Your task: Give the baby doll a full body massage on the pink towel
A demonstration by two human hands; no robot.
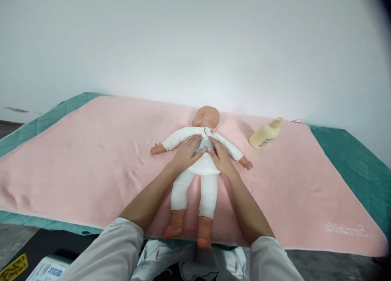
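A doll [205, 165] in white clothes lies with its head away from me, arms spread out and feet at the near edge of the pink blanket. My left hand [187, 152] rests flat on the left side of its torso, fingers spread. On the right side of the torso lies my right hand [220, 154], also flat with the fingers apart. Between my hands a grey patch [204, 145] shows on the doll's white top. Neither hand grasps anything.
A pale yellow bottle [265, 134] lies on its side at the back right of the pink blanket [100, 159]. Under it is a green quilted cover [351, 163]. A white wall rises behind. A box [49, 268] sits at the lower left.
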